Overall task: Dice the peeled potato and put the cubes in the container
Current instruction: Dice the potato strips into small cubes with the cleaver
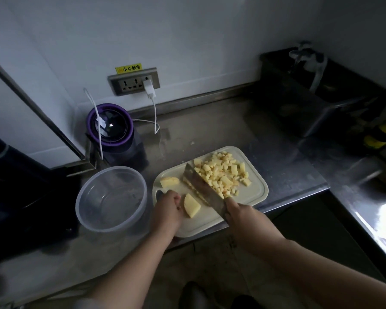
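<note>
A pale cutting board (256, 192) lies on the steel counter. A heap of potato cubes (223, 172) covers its far right part. My right hand (239, 210) grips the handle of a cleaver (201, 186), whose blade stands on the board against the cubes. A potato wedge (191, 205) lies near the front of the board, and my left hand (168, 207) sits with curled fingers just left of it, touching its edge. Another potato piece (169, 181) lies at the board's left end. A clear round plastic container (112, 199) stands empty left of the board.
A purple blender (112, 128) stands behind the container, its white cable running to a wall socket (134, 82). A dark metal sink (321, 103) with a tap is at the back right. The counter edge runs just below the board.
</note>
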Motion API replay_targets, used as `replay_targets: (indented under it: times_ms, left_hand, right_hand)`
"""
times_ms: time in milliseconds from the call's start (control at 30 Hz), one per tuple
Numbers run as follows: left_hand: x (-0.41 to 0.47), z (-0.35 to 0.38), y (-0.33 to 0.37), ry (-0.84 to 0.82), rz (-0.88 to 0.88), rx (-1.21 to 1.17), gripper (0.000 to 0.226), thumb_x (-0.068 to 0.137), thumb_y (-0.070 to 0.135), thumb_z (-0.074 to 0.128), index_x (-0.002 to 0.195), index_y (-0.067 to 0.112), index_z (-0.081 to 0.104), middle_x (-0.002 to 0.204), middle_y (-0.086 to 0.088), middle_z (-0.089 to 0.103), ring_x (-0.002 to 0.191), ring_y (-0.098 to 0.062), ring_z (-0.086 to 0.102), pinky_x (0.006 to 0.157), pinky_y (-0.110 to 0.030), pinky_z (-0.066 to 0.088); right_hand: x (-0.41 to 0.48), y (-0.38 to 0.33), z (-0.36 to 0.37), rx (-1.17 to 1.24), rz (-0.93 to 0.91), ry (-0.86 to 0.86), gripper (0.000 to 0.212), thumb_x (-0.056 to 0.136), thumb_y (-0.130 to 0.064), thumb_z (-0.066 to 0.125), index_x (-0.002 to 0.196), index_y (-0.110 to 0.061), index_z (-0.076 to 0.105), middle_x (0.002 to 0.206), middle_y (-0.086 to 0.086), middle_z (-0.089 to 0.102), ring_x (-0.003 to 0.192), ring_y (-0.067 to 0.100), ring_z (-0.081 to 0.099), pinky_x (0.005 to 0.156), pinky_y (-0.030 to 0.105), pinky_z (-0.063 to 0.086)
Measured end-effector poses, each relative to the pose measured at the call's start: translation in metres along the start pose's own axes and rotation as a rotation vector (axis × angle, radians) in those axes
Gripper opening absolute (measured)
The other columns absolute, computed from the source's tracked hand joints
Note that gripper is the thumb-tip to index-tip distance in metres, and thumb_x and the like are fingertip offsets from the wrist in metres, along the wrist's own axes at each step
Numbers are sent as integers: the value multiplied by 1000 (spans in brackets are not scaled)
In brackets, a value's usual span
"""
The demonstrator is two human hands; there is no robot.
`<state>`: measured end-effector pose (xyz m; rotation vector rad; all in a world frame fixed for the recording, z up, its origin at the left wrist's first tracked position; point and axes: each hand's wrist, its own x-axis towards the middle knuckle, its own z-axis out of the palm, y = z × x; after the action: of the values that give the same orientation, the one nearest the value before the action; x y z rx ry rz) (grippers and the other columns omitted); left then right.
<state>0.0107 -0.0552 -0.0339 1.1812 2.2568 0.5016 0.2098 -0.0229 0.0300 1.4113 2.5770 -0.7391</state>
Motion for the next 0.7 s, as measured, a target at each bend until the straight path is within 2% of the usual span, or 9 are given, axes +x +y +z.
replay_targets:
  times_ms: [67,133,200,267,400,533,600,700]
  left_hand:
    - [7,-9,3,-69,264,316,41,89,17,59,128,26,49,135,2,43,118,-20,49,92,-33,47]
    - [14,-14,11,-158,445,572,54,89,20,59,139,27,40,141,2,34,126,-23,40,100,-42,43]
    - [21,-18,18,-211,547,759,55,88,25,59,139,26,39,142,-1,32,128,-25,35,102,-45,40]
    - [26,-21,24,-247,617,885,52,88,29,59,137,24,42,142,-5,34,129,-26,35,104,-43,38]
    - [33,-25,33,-270,734,1031,52,87,36,59,135,21,43,140,-8,38,128,-27,39,103,-39,36]
    - [33,-23,29,-275,728,1034,59,85,44,57,134,16,43,138,-9,41,125,-27,42,102,-41,38]
    - [30,-18,23,-265,622,953,63,81,49,60,132,16,45,135,-8,43,121,-26,44,99,-43,41]
    - [17,-4,19,-186,403,778,54,80,51,61,124,20,52,126,-2,50,113,-23,50,98,-43,40]
  right_hand:
    - [2,8,-5,16,31,34,29,101,-20,47,128,-22,38,90,-4,60,70,8,59,56,20,46]
    - [2,14,-7,11,42,43,31,100,-18,47,129,-20,37,87,-5,57,62,6,53,49,18,37]
    - [0,17,-7,-7,42,40,33,100,-18,46,132,-18,35,85,-5,55,57,5,47,46,19,32]
    - [-1,19,-6,20,51,46,33,101,-20,46,133,-18,35,84,-4,55,56,5,47,46,19,31]
    - [2,18,-3,24,59,44,35,101,-20,47,134,-18,35,77,-7,50,56,4,46,46,18,30]
    - [7,16,-1,42,61,17,37,100,-21,49,134,-20,35,83,-5,55,63,7,53,51,19,36]
    - [8,14,-1,30,62,8,35,100,-21,49,133,-21,35,84,-4,56,66,8,55,52,20,37]
    - [7,9,2,-25,39,-20,29,100,-21,47,128,-22,37,85,-3,57,69,11,59,53,22,43]
